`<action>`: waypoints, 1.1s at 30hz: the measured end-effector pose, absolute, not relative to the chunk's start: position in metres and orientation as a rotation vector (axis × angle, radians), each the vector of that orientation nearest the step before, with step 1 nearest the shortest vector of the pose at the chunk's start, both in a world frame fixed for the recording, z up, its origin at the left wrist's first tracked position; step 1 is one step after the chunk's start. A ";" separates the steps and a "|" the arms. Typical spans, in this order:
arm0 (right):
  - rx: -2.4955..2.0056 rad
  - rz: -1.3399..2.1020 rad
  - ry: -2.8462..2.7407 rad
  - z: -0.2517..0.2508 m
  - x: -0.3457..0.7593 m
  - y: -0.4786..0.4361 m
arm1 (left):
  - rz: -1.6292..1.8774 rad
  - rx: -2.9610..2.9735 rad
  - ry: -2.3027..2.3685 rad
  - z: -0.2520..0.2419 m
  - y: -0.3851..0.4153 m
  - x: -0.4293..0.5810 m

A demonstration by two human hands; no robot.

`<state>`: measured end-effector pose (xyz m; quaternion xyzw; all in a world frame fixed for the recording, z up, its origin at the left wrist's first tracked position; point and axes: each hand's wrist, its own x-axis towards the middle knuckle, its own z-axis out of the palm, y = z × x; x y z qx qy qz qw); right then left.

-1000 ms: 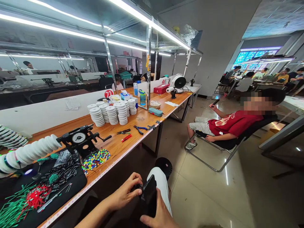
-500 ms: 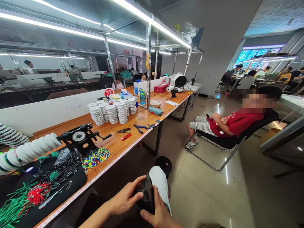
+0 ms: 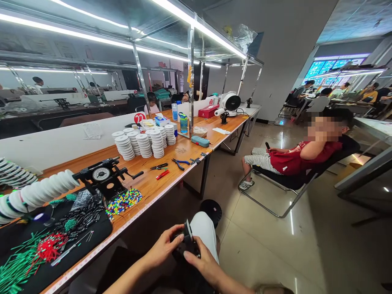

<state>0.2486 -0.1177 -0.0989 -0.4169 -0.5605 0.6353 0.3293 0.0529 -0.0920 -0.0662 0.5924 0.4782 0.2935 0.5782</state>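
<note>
Low in front of my lap, at the bottom middle of the head view, both hands grip a small black handheld device (image 3: 187, 241). It has a flat, thin plate-like part with a lighter edge; its exact kind cannot be made out. My left hand (image 3: 167, 245) is closed around its left side, thumb pressed on the near face. My right hand (image 3: 203, 259) holds the right side, with the thumb in front and fingers partly hidden behind. My white-clad knee (image 3: 204, 230) is just beyond the device.
To the left runs a wooden workbench (image 3: 142, 175) with stacked white spools (image 3: 142, 145), a hand-cranked winder (image 3: 105, 175), colourful beads (image 3: 124, 203), pliers (image 3: 180, 164) and red and green wire pieces (image 3: 50, 247). A seated person (image 3: 290, 157) is at the right. A black round stool (image 3: 211, 212) stands beyond my knee.
The black device has turned in my hands, showing its thin edge, and my right thumb has shifted up onto it. The seated person has raised one arm toward the head.
</note>
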 end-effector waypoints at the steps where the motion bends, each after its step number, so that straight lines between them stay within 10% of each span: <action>1: -1.099 1.634 -1.479 -0.099 0.248 -0.119 | 0.687 1.382 1.120 -0.067 -0.093 0.053; 33: -1.221 1.041 -1.793 -0.106 0.241 -0.141 | 0.605 1.781 1.115 -0.031 -0.129 0.047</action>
